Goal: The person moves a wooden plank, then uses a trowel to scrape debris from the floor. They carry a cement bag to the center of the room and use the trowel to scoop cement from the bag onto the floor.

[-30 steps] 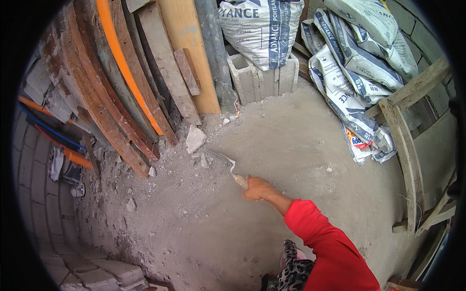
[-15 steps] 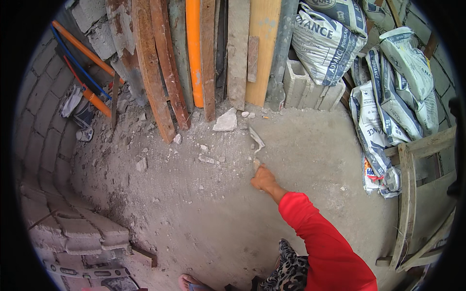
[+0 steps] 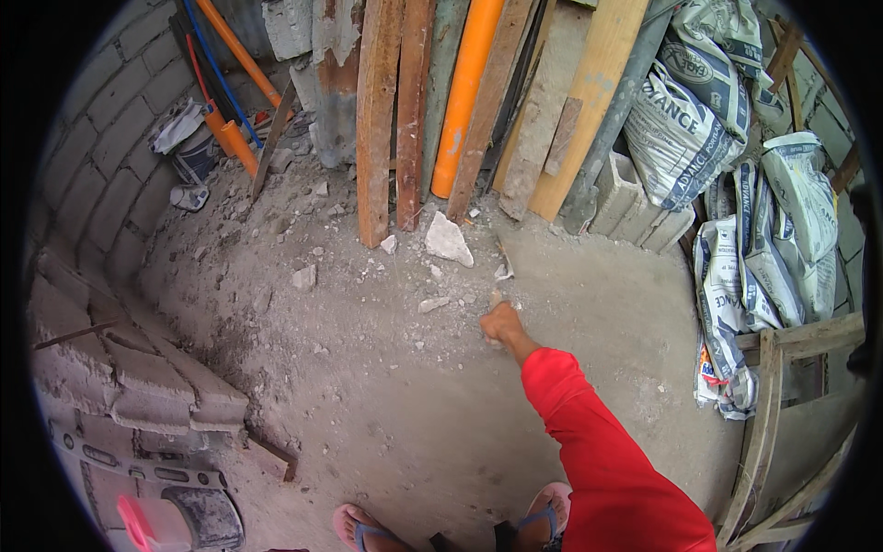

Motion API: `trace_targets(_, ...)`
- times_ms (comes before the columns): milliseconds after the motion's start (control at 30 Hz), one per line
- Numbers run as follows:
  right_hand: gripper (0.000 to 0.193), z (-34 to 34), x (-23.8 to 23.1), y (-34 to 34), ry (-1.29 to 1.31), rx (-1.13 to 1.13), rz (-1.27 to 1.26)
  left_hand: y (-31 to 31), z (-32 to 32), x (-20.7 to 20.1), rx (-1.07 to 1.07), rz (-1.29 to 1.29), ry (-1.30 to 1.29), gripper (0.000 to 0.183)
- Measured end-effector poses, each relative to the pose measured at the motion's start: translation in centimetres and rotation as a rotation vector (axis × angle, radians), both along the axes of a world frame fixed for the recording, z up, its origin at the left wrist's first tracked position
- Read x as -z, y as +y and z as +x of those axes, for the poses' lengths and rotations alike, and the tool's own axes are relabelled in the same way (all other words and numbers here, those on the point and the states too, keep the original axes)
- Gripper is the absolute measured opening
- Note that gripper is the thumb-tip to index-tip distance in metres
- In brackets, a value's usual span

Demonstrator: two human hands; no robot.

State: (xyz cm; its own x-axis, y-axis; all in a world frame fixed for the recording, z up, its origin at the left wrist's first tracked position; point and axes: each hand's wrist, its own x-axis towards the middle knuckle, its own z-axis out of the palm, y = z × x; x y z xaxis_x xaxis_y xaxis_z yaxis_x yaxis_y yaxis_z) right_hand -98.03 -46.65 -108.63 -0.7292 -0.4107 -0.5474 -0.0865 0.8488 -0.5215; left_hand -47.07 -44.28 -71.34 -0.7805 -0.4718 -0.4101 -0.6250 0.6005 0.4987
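Over the dusty grey floor [image 3: 414, 405], a little right of the middle of the view, the right hand [image 3: 502, 324] was stretched forward from a red sleeve [image 3: 598, 442]. Its grip was closed around the handle of a trowel [image 3: 503, 272], and the blade pointed away from the person, toward some wooden boards [image 3: 375, 129] which stood beside an orange pipe [image 3: 467, 101]. Whether the blade touched the floor, I could not tell. For the left hand, I could not tell if it was open or closed, as it was outside this view. To the left of the trowel lay a whitish chunk of rubble [image 3: 448, 241], near the blade but apart from it, and a smaller flat fragment [image 3: 433, 304] lay to the left of the hand. Farther to the right, a white and blue sack [image 3: 681, 138] rested on hollow concrete blocks [image 3: 635, 207], and more sacks [image 3: 773, 248] were heaped near a wooden frame [image 3: 762, 423]. At the lower edge, the person wore sandals [image 3: 366, 534], and at the lower left there was a pale container [image 3: 164, 524] with a pink handle.
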Motion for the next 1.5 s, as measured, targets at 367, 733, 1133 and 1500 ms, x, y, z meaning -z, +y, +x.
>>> trace_targets(367,0.049,8.2,-1.1,16.0,0.018,-0.135,-0.23,-4.4,-7.6,3.7,0.407,0.207,-0.04,0.05)
trace_targets(733,0.062,10.5,5.0,37.0,0.121,0.864,0.234,-6.9,-9.3,5.9,0.65,0.248,-0.07,0.049)
trace_targets(1133,0.029,12.8,-0.6,20.1,-0.108,0.545,-0.505,-7.9,-7.6,5.8,0.542,0.227,0.057,0.048)
trace_targets(1500,0.068,15.1,7.6,3.5,0.03,0.387,-0.127,-8.8,-0.8,3.5,0.419,0.199,0.121,0.053)
